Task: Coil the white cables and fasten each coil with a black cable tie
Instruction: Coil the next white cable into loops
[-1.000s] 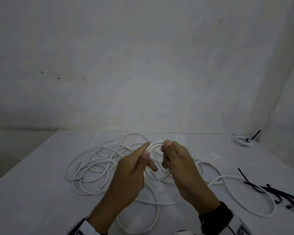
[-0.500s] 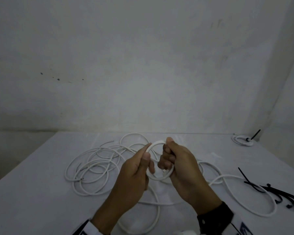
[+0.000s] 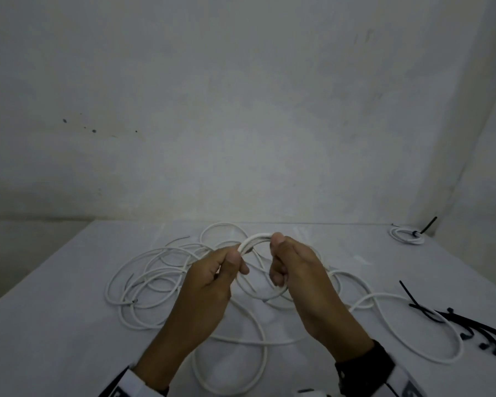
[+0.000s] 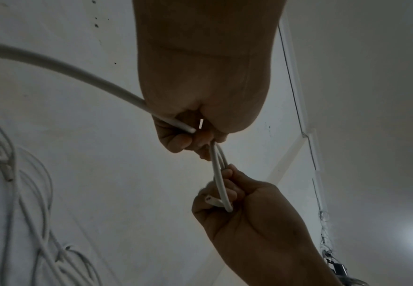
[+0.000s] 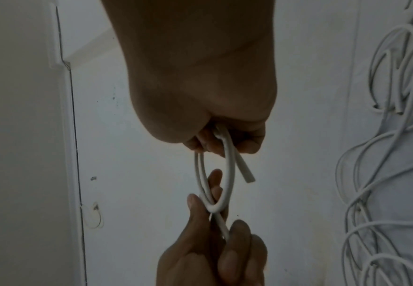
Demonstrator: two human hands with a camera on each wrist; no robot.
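Observation:
Both hands hold a small coil of white cable (image 3: 257, 239) above the white table (image 3: 55, 325). My left hand (image 3: 209, 285) pinches the coil's left side between thumb and fingers, and the cable's long tail (image 4: 61, 67) runs out of that fist. My right hand (image 3: 295, 270) grips the coil's right side, thumb on top. A cut cable end (image 5: 248, 177) sticks out below the right fingers. The coil (image 5: 215, 183) shows about two loops. Loose white cables (image 3: 158, 276) sprawl on the table behind and under the hands. Black cable ties (image 3: 470, 325) lie at the right edge.
A small coil fastened with a black tie (image 3: 407, 234) lies at the table's far right corner. Grey walls close in behind and on the right. One long loop of cable (image 3: 430, 339) curves between my right hand and the ties.
The coil has been drawn tighter and lifted a little. My right thumb has moved to the top of the coil, and the left fingers have curled closer around its left side.

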